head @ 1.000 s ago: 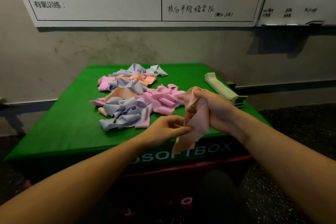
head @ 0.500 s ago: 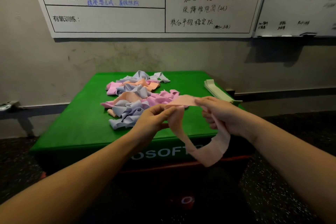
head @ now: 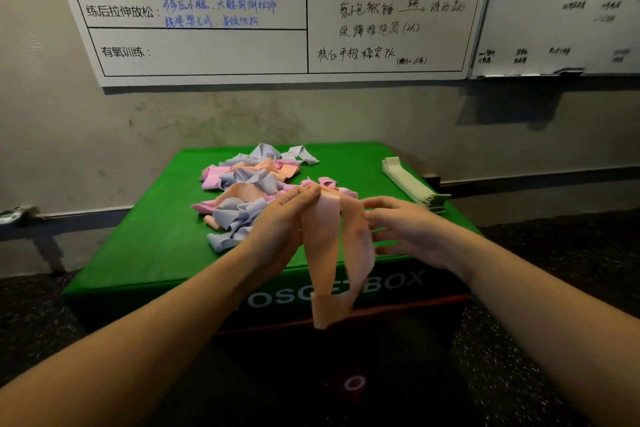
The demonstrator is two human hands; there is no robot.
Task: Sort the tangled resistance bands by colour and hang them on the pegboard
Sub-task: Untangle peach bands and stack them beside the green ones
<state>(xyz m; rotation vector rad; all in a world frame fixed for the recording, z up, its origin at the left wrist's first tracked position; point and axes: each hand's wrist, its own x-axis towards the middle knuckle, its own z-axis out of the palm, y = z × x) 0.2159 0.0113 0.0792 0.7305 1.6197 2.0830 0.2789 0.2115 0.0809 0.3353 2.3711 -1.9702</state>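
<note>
A peach resistance band (head: 323, 253) hangs as a loop in front of the green soft box (head: 156, 246). My left hand (head: 282, 230) pinches its top end between thumb and fingers. Just right of the band, my right hand (head: 407, 232) has its fingers stretched out and spread, with the fingertips against the loop's right strand. Behind my hands, a tangled pile of lilac, pink and peach bands (head: 247, 184) lies on top of the box. No pegboard shows in this view.
A flat stack of pale green bands (head: 412, 184) lies along the box's right edge. Two whiteboards (head: 277, 10) with writing hang on the grey wall behind. Dark speckled floor surrounds the box.
My hands have come closer together and the band now hangs as a narrow loop instead of stretching between them. My right hand's fingers have straightened. The camera has tilted up.
</note>
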